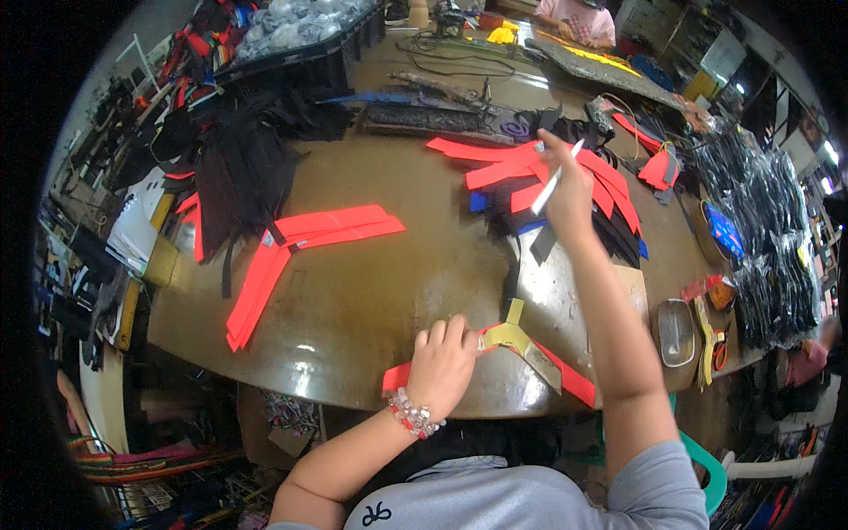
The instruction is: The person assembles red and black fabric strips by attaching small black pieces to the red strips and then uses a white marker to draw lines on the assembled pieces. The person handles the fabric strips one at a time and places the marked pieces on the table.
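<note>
My left hand [444, 360], a beaded bracelet at its wrist, lies with bent fingers over the left arm of a yellowish Y-shaped template [507, 336], holding it down near the table's front edge. Bright red-orange strips [576, 383] stick out from under the template on both sides. Stretched far forward, my right hand [570, 181] grips a slim white pen [558, 179]. Its fingertips are at a pile of red-orange strips [503, 166] with black straps [625, 245] beneath. Whether they touch a strap there is hard to see.
More joined red-orange strips [331, 225] lie at left beside a heap of black straps [243, 177]. A clear dish [677, 332] and orange-handled scissors [720, 352] are at right, near plastic-wrapped black bundles [751, 221]. A black crate [309, 66] stands far left; another person [579, 22] is across the table.
</note>
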Motion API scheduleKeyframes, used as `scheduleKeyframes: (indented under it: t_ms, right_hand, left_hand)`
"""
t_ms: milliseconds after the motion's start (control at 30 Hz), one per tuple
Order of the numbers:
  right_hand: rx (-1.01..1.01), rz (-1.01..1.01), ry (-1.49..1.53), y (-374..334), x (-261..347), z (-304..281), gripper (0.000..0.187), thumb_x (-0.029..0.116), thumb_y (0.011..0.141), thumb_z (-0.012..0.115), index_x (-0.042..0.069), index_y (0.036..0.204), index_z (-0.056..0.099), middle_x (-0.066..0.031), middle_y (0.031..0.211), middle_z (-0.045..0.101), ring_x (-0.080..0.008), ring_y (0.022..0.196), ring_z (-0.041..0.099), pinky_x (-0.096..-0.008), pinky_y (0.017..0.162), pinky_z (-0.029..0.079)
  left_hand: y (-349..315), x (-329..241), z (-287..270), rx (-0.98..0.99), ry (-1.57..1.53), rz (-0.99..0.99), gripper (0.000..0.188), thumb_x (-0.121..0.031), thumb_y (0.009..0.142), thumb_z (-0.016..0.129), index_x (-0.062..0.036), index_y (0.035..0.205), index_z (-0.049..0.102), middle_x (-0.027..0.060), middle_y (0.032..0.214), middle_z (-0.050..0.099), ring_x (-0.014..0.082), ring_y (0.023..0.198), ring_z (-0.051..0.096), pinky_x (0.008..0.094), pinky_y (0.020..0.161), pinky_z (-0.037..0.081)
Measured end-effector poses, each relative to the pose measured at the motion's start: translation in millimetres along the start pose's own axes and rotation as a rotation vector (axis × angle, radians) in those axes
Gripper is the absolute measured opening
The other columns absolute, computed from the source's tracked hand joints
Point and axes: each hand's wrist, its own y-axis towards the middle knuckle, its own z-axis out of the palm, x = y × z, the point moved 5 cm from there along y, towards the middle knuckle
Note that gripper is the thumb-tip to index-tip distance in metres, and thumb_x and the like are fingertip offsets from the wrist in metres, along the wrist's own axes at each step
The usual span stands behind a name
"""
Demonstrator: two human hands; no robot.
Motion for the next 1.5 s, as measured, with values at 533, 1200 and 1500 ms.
scheduleKeyframes:
  t_ms: [533, 1200, 1500]
  right_hand:
    - [0.235, -0.100, -0.425, 51.8, 44.1, -54.4, 0.015, 0.014, 0.078, 0.069, 0.005, 0.090, 0.066, -0.0181, 0.083, 0.067, -0.0358, 0.084, 0.065, -0.0437, 0.073, 0.050]
    - [0.565, 0.705, 0.415, -166.5, 113.8, -103.1, 0.027, 0.018, 0.085, 0.072, -0.003, 0.102, 0.065, -0.0064, 0.069, 0.059, -0.0143, 0.062, 0.055, -0.0297, 0.058, 0.045]
    - [0.367, 0.592, -0.159, -214.2, 79.3, -64.6, 0.026, 0.016, 0.080, 0.074, 0.001, 0.101, 0.068, -0.0201, 0.078, 0.066, -0.0312, 0.069, 0.065, -0.0384, 0.065, 0.051]
  left_hand:
    - [-51.4, 327.8, -108.1, -0.627, -0.241, -0.574, 0.028, -0.021, 0.096, 0.055, 0.0029, 0.108, 0.059, 0.0182, 0.118, 0.064, 0.0285, 0.095, 0.066, 0.0375, 0.080, 0.052]
    - [15.7, -19.7, -60.9, -0.240, -0.344, 0.297, 0.029, -0.026, 0.091, 0.058, -0.0081, 0.114, 0.064, 0.0144, 0.115, 0.061, 0.0302, 0.115, 0.054, 0.0416, 0.095, 0.044]
    - [33.6, -14.8, 19.1, -0.005, -0.308, 0.243, 0.024, -0.025, 0.085, 0.066, -0.0071, 0.102, 0.065, 0.0079, 0.100, 0.057, 0.0273, 0.096, 0.054, 0.0386, 0.086, 0.046]
